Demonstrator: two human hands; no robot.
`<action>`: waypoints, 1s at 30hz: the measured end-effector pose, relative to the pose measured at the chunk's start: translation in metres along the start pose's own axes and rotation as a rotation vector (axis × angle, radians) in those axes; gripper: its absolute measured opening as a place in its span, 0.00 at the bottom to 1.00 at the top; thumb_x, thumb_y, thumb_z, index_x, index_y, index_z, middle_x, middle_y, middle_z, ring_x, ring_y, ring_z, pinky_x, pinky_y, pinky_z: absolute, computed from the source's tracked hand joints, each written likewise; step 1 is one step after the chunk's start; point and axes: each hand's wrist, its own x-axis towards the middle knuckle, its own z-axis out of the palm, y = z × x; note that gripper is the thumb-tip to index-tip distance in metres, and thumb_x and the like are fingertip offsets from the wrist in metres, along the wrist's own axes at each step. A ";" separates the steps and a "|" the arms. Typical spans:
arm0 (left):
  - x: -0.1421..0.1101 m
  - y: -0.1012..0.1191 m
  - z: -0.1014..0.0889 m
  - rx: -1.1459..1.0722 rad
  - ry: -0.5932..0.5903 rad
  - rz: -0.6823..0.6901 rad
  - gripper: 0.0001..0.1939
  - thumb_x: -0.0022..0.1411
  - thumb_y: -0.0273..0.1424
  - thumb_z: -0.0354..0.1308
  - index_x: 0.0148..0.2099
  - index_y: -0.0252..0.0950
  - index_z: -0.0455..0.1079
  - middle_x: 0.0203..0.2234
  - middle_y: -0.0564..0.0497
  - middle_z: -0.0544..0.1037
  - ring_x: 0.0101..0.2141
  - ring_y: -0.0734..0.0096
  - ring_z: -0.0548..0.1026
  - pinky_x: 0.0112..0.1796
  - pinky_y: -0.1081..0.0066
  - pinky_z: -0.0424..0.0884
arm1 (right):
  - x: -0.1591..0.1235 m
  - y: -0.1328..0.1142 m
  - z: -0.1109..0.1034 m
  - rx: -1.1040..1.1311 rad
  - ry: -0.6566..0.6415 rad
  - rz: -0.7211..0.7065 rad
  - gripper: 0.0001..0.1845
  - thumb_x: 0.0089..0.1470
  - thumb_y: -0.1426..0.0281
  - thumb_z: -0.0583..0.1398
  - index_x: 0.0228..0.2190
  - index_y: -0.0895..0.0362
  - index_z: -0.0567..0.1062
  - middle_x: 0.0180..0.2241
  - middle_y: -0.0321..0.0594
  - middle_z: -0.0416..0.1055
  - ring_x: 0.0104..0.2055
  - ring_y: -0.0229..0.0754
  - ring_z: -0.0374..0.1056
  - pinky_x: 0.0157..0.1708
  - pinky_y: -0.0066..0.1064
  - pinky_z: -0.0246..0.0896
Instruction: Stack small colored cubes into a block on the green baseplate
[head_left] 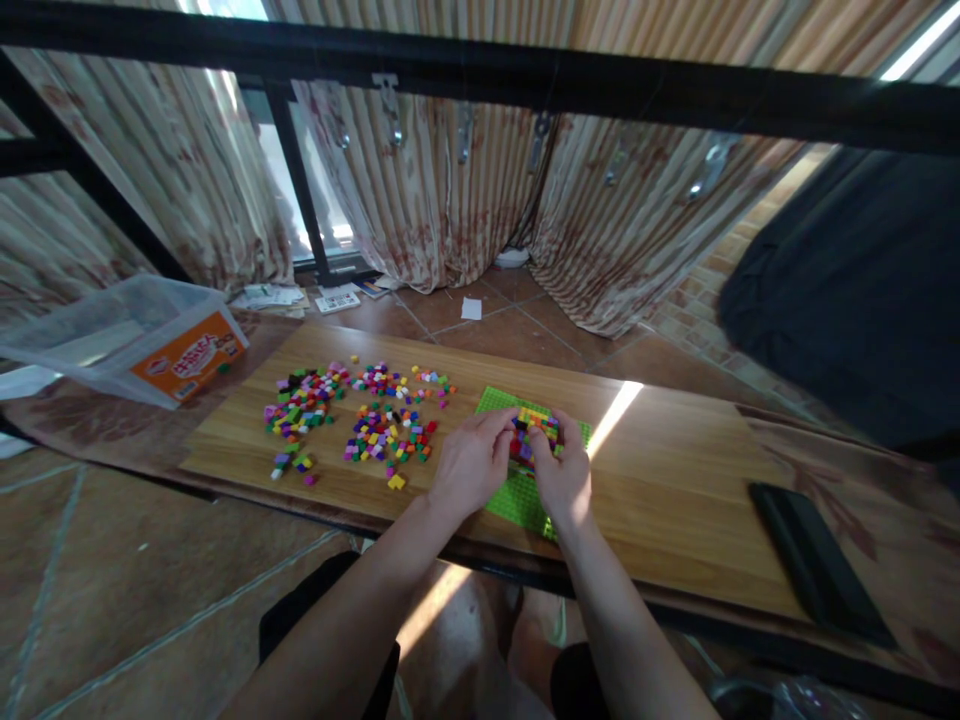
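Observation:
A green baseplate lies on the wooden board, and a small multicoloured block of toy bricks is at its upper part. My left hand is closed on the left side of this brick block, its fingertips partly hidden. From the right, my right hand grips the same block, thumb across its front and fingers behind. Yellow, red, blue and purple bricks show between the hands. Whether the block is pressed onto the baseplate or raised off it, I cannot tell.
Loose bricks lie in several piles on the left of the wooden board. A clear plastic bin with an orange label stands at far left. A black flat object lies at the right end. Curtains hang behind.

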 end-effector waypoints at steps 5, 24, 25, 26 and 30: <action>0.007 -0.022 -0.022 0.087 0.090 -0.133 0.16 0.62 0.24 0.52 0.51 0.35 0.71 0.39 0.47 0.80 0.40 0.67 0.77 0.45 0.67 0.72 | 0.001 0.005 -0.003 0.159 0.060 0.141 0.30 0.50 0.51 0.59 0.46 0.60 0.73 0.39 0.47 0.75 0.39 0.45 0.72 0.37 0.36 0.67; -0.004 -0.062 -0.060 0.580 -0.071 -0.308 0.06 0.57 0.27 0.57 0.36 0.35 0.75 0.36 0.46 0.78 0.42 0.62 0.75 0.46 0.65 0.70 | 0.012 0.005 -0.016 0.414 0.136 0.199 0.26 0.44 0.51 0.64 0.38 0.59 0.76 0.32 0.41 0.74 0.32 0.40 0.70 0.30 0.32 0.65; -0.004 -0.061 -0.057 0.606 -0.069 -0.288 0.05 0.57 0.29 0.58 0.35 0.35 0.75 0.35 0.45 0.77 0.41 0.61 0.75 0.46 0.65 0.70 | 0.011 0.005 -0.015 0.420 0.131 0.194 0.26 0.44 0.51 0.64 0.37 0.60 0.76 0.32 0.41 0.74 0.32 0.40 0.70 0.30 0.32 0.65; -0.004 -0.059 -0.053 0.634 -0.068 -0.278 0.05 0.57 0.30 0.59 0.34 0.35 0.75 0.34 0.45 0.77 0.41 0.61 0.74 0.45 0.64 0.70 | 0.011 0.005 -0.015 0.428 0.126 0.187 0.25 0.45 0.51 0.64 0.37 0.60 0.76 0.32 0.41 0.74 0.31 0.40 0.70 0.30 0.32 0.65; -0.001 -0.052 -0.044 0.689 -0.076 -0.294 0.04 0.57 0.26 0.58 0.33 0.33 0.74 0.33 0.42 0.75 0.41 0.57 0.74 0.43 0.63 0.70 | 0.010 0.007 -0.015 0.442 0.106 0.176 0.24 0.46 0.52 0.64 0.36 0.60 0.76 0.32 0.41 0.75 0.31 0.40 0.70 0.31 0.32 0.65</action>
